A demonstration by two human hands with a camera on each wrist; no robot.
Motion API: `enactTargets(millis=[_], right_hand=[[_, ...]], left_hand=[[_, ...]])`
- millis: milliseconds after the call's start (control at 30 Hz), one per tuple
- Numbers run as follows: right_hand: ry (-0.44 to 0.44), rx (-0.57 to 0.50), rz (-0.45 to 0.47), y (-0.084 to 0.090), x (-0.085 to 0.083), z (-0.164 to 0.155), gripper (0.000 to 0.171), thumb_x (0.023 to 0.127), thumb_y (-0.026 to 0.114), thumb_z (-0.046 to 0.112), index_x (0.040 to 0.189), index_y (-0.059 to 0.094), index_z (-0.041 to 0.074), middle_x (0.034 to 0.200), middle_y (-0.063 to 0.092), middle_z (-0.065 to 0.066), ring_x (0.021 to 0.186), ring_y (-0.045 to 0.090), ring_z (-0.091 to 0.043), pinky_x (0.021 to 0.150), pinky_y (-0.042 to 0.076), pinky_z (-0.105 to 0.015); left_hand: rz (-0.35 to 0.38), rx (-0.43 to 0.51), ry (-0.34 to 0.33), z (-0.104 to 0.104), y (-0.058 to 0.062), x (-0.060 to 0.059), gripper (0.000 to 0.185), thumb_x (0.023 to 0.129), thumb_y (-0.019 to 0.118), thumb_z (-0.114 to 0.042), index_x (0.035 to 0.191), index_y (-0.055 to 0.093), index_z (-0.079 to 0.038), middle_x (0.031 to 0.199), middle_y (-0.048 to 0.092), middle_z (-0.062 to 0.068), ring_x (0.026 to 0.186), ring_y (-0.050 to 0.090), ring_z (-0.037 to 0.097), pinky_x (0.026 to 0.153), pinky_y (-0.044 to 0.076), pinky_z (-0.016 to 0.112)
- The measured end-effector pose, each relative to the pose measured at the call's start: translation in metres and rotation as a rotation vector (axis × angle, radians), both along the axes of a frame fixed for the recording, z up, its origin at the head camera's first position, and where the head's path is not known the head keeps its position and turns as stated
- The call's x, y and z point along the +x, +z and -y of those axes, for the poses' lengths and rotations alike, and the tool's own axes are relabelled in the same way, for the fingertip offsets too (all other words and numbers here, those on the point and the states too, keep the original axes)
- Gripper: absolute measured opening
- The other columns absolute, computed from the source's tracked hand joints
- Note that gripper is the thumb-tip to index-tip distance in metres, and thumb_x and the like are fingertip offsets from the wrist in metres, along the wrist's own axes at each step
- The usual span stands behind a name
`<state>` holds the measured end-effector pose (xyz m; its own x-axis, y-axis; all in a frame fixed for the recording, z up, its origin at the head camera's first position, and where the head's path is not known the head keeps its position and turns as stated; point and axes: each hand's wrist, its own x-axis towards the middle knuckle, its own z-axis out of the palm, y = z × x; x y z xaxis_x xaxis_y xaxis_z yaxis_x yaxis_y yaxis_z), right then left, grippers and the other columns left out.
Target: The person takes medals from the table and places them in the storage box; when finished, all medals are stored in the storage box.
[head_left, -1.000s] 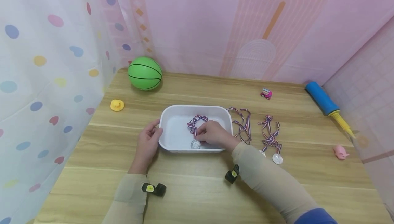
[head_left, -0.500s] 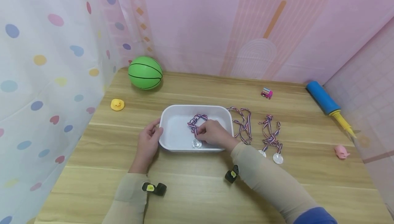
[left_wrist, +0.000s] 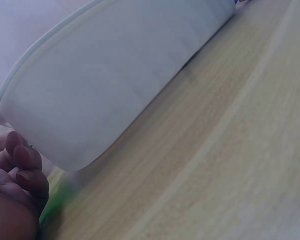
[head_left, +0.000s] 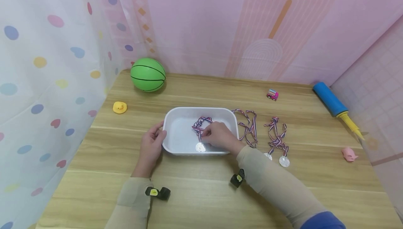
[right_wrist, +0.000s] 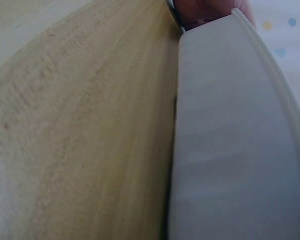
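Observation:
A white plastic tub (head_left: 181, 152) stands on the wooden table in the head view. My left hand (head_left: 151, 147) grips its left end, thumb at the rim and fingers along the outer wall. The left wrist view shows those curled fingers (left_wrist: 27, 165) beside the tub's end. Inside the tub lies a silver medal (head_left: 200, 147) on a red, white and blue ribbon (head_left: 197, 128), partly looped. My right hand (head_left: 218, 136) reaches over the tub's right side and pinches the ribbon just above the disc. In the right wrist view the tub wall (right_wrist: 235, 130) hides that pinch.
Right of the tub lie more medals (head_left: 284, 161) with tangled ribbons (head_left: 277, 140). Around them are a toy truck (head_left: 272, 95), a blue hand pump (head_left: 330, 99) and a pink pig (head_left: 348, 155). A green ball (head_left: 148, 75) and yellow duck (head_left: 120, 107) sit at left.
Both hands keep the same places on the tub and the ribbon. The medal's disc has shifted very slightly and now catches brighter light.

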<state>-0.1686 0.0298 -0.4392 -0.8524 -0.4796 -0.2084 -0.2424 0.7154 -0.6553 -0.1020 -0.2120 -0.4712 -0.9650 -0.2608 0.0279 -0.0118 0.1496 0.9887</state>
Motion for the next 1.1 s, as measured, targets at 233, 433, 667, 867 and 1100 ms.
enactTargets(millis=[233,433,667,867,1100], right_hand=[[-0.081,-0.092,0.011,0.026,0.005,-0.028,0.008,0.085,0.072,0.020,0.088,0.074,0.013,0.075,0.067,0.005,0.063,0.062,-0.011,0.061,0.051,-0.027],[-0.213,-0.210,-0.050,0.041,0.021,-0.097,0.018,0.088,0.070,0.017,0.099,0.072,0.004,0.085,0.070,-0.005,0.070,0.063,-0.016,0.062,0.053,-0.032],[-0.456,-0.228,-0.111,0.032,0.052,-0.191,0.025,0.089,0.068,0.016,0.106,0.068,-0.003,0.090,0.068,-0.016,0.074,0.064,-0.021,0.062,0.053,-0.026],[-0.615,-0.146,-0.027,0.017,0.077,-0.243,0.044,0.094,0.061,0.035,0.116,0.064,-0.002,0.108,0.066,-0.019,0.091,0.061,-0.021,0.074,0.050,-0.027],[-0.652,-0.087,-0.018,-0.009,0.087,-0.257,0.046,0.091,0.063,0.041,0.114,0.067,0.001,0.106,0.069,-0.014,0.090,0.057,-0.017,0.073,0.045,-0.023]], left_hand=[[0.001,0.002,-0.010,-0.005,-0.003,-0.003,0.033,0.094,0.058,-0.007,0.127,0.061,-0.003,0.076,0.049,0.008,0.068,0.047,0.013,0.056,0.044,0.019],[0.013,0.010,-0.032,-0.008,-0.003,-0.007,0.035,0.094,0.057,-0.009,0.128,0.059,-0.002,0.077,0.050,0.007,0.069,0.048,0.013,0.058,0.046,0.019],[0.050,0.007,-0.042,-0.007,0.000,-0.006,0.036,0.097,0.055,-0.015,0.131,0.057,-0.006,0.081,0.049,0.008,0.070,0.047,0.015,0.056,0.045,0.019],[0.060,0.030,-0.016,-0.001,-0.001,-0.002,0.035,0.097,0.054,-0.015,0.132,0.058,-0.009,0.079,0.048,0.007,0.069,0.046,0.015,0.054,0.043,0.020],[0.055,0.039,-0.006,0.001,-0.002,-0.001,0.035,0.097,0.054,-0.012,0.132,0.057,-0.006,0.077,0.048,0.005,0.068,0.046,0.013,0.055,0.043,0.019]])
